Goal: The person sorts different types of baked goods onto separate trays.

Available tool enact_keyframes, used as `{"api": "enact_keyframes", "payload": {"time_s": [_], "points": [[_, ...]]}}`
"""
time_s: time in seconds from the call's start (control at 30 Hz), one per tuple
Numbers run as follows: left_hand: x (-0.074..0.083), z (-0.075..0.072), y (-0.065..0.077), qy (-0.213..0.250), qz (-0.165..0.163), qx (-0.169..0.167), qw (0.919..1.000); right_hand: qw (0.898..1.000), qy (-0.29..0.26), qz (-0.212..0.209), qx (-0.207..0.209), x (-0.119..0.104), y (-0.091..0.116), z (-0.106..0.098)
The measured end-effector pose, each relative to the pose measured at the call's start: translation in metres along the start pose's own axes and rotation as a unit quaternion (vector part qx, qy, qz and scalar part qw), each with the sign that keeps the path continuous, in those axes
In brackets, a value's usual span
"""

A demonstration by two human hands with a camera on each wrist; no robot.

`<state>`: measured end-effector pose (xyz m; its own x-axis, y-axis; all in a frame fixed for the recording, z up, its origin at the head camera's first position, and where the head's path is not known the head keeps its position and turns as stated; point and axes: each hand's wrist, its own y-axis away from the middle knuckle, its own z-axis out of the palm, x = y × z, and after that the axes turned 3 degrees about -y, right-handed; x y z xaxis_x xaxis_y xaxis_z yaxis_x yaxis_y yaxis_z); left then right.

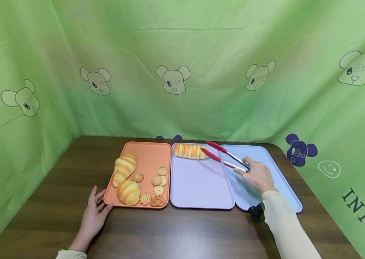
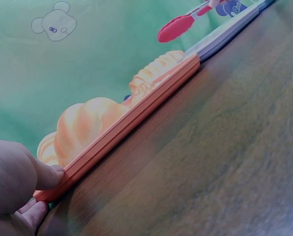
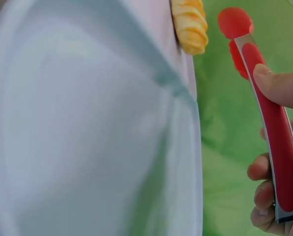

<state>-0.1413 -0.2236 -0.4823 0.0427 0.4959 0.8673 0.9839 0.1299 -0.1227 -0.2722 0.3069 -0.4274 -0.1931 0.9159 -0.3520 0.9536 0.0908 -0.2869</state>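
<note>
From the head, a ridged bread roll [image 1: 189, 151] lies at 11 o'clock on the purple tray [image 1: 202, 187], the red-tipped tongs [image 1: 215, 157] at its 3 o'clock end. At left wrist, the left hand [image 2: 16, 177] pinches the orange tray's [image 2: 112, 135] 8 o'clock corner, maybe to steady it. At right wrist, the right hand's [image 1: 260, 174] fingers curl part-way round the tongs, probably so the tips can sit apart.
</note>
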Motion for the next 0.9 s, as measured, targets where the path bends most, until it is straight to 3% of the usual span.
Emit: {"api": "enact_keyframes", "payload": {"time_s": [0.27,0.53,0.9], "points": [[0.0,-0.001,-0.001,0.0,0.0,-0.003,1.0,0.999,-0.038,-0.009,0.013,-0.011,-0.003,-0.002],[-0.001,0.0,-0.001,0.005,0.01,0.002,0.9999,0.999,-0.05,-0.016,-0.004,-0.026,-0.007,-0.002],[-0.001,0.0,-0.001,-0.001,0.01,-0.001,1.0,0.996,-0.061,-0.063,0.015,-0.044,-0.009,0.01]]}}
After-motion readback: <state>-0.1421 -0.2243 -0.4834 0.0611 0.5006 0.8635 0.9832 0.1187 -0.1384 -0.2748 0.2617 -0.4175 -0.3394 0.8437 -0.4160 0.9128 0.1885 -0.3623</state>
